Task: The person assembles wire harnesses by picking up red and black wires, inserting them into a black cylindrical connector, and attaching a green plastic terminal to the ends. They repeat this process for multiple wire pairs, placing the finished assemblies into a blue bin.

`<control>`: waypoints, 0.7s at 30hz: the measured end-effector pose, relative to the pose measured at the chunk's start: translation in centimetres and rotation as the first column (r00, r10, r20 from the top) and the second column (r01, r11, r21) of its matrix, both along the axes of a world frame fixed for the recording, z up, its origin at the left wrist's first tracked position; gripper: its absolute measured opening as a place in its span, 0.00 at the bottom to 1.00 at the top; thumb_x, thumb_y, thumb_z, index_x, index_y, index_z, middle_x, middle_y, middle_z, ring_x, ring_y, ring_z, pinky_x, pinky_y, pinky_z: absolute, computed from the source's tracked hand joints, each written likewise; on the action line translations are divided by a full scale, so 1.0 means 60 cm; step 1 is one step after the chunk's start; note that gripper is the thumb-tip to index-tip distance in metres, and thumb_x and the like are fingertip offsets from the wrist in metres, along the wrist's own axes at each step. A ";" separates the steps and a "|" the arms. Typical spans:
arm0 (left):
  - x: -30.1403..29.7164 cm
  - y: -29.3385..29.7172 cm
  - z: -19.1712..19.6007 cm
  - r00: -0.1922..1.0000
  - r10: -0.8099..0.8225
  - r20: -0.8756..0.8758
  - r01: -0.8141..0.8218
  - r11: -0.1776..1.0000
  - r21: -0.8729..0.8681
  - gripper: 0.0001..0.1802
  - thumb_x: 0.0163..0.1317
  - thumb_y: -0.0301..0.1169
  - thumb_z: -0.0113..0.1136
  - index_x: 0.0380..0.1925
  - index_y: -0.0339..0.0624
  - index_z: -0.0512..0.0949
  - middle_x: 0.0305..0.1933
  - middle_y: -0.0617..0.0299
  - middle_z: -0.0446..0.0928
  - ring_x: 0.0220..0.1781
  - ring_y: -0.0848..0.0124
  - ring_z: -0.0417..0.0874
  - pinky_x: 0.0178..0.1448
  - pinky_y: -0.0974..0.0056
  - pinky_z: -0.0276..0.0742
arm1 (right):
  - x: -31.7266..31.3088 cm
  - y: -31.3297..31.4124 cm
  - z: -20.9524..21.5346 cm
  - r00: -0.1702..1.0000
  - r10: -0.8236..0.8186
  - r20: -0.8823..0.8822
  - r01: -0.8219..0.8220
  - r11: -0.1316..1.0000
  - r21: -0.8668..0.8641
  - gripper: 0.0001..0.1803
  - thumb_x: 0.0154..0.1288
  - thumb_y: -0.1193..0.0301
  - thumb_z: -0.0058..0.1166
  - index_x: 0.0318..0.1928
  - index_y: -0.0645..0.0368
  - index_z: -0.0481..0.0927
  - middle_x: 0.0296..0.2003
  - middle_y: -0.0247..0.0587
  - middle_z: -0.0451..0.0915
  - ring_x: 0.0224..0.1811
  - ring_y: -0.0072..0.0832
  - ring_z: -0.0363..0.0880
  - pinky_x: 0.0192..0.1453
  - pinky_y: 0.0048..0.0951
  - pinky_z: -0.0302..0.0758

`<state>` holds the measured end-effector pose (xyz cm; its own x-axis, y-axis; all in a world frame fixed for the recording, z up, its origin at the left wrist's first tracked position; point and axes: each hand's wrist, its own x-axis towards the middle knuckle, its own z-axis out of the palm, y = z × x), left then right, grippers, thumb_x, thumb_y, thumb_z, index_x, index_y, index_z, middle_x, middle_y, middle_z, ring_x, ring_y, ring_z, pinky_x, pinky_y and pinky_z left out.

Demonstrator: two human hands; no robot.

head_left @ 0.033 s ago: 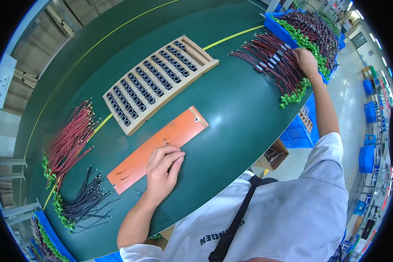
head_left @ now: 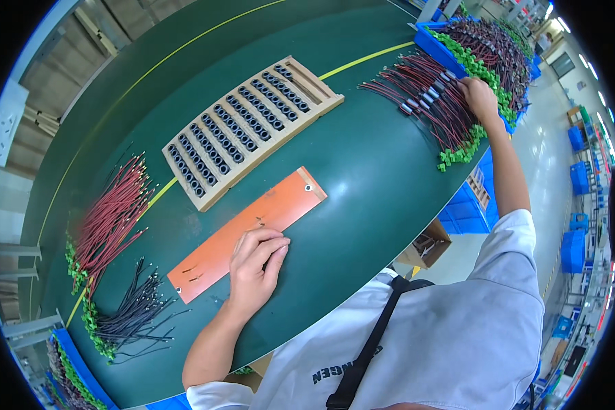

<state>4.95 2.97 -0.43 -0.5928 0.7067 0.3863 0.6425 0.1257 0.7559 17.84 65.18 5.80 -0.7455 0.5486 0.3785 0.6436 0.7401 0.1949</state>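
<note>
Green bench (head_left: 362,157) in a factory hall, your left hand (head_left: 256,270) flat, grip released, on the orange plate (head_left: 253,229), your right hand (head_left: 478,96) grip grasping red-black wire bundle (head_left: 434,102)

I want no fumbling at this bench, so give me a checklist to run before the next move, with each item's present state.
1. Left hand steadies the orange plate: ok, it lies flat on the plate's near edge.
2. Right hand has reached the red wire bundle: ok, it rests on the wires.
3. A wire is actually gripped: cannot tell, the fingers are hidden among the wires.
4. Slotted wooden tray lies flat within reach: ok, just beyond the plate.
5. Green belt between tray and bundle is free of stray wires: ok.
6. Blue bin of wires holds stock: ok.
</note>
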 end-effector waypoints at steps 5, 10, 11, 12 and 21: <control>-0.005 0.000 0.002 0.999 0.016 -0.028 -0.017 0.999 -0.027 0.06 0.62 0.20 0.69 0.40 0.36 0.87 0.47 0.56 0.82 0.50 0.59 0.84 0.55 0.58 0.80 | -0.111 -0.159 0.022 0.876 0.388 -0.286 -0.389 0.920 0.059 0.15 0.73 0.62 0.59 0.50 0.60 0.86 0.44 0.50 0.85 0.46 0.49 0.86 0.50 0.44 0.82; -0.009 -0.013 -0.019 0.987 0.056 -0.150 -0.047 0.997 0.058 0.07 0.61 0.21 0.70 0.40 0.39 0.87 0.47 0.57 0.82 0.50 0.58 0.84 0.55 0.56 0.80 | -0.314 -0.370 -0.044 0.690 0.498 -0.525 -0.723 0.508 -0.468 0.17 0.72 0.64 0.59 0.52 0.65 0.84 0.47 0.54 0.86 0.49 0.46 0.86 0.56 0.40 0.80; -0.010 -0.021 -0.008 0.978 0.026 -0.206 -0.012 0.998 0.069 0.08 0.61 0.22 0.69 0.41 0.39 0.86 0.47 0.57 0.82 0.50 0.58 0.84 0.54 0.55 0.80 | -0.352 -0.396 -0.052 0.734 0.486 -0.476 -0.678 0.572 -0.462 0.22 0.72 0.59 0.59 0.54 0.64 0.84 0.49 0.55 0.86 0.52 0.47 0.86 0.58 0.39 0.80; 0.000 -0.028 0.001 0.970 -0.002 -0.245 0.020 0.997 0.074 0.09 0.60 0.22 0.69 0.42 0.40 0.86 0.47 0.58 0.82 0.49 0.58 0.85 0.54 0.55 0.80 | -0.374 -0.405 -0.068 0.756 0.455 -0.471 -0.650 0.610 -0.453 0.27 0.72 0.54 0.58 0.57 0.66 0.82 0.51 0.56 0.86 0.54 0.48 0.86 0.60 0.39 0.79; 0.048 -0.296 0.066 0.761 0.301 -0.575 -0.470 0.866 -0.170 0.15 0.52 0.21 0.65 0.42 0.43 0.85 0.44 0.60 0.83 0.48 0.58 0.85 0.52 0.55 0.81 | -0.471 -0.367 -0.168 0.852 0.436 -0.289 -0.521 0.755 -0.398 0.24 0.78 0.50 0.50 0.61 0.52 0.82 0.53 0.49 0.85 0.56 0.44 0.85 0.59 0.41 0.78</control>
<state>7.81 -14.77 3.56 -0.6110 0.5881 0.5299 0.7674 0.6042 0.2144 -10.44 43.17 -4.27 -0.9044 0.2747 0.3266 0.1715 0.9347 -0.3113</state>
